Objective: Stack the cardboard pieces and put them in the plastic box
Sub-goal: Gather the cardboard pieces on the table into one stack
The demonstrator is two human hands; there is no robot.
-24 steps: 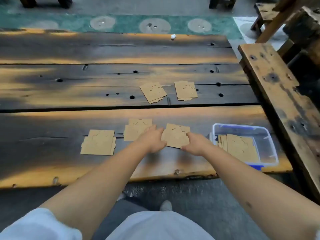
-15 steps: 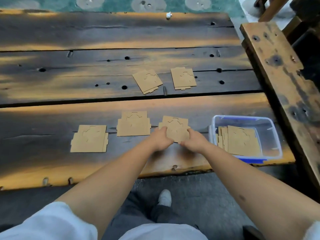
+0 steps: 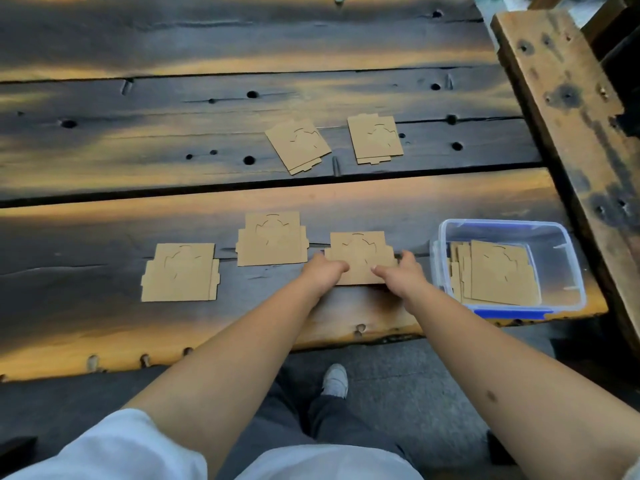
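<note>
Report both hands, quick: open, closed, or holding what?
Left hand: fingers grip the left edge of the flat brown cardboard stack on the wooden table.
Right hand: grips the same stack's right edge.

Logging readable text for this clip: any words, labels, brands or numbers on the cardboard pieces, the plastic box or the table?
None can be read.
Cardboard pieces: only cut outlines, no print.
Plastic box: clear walls, blue rim, no label showing.
Table: bare dark planks with holes, no markings.
Piece held by the left hand and right hand: plain as well.
</note>
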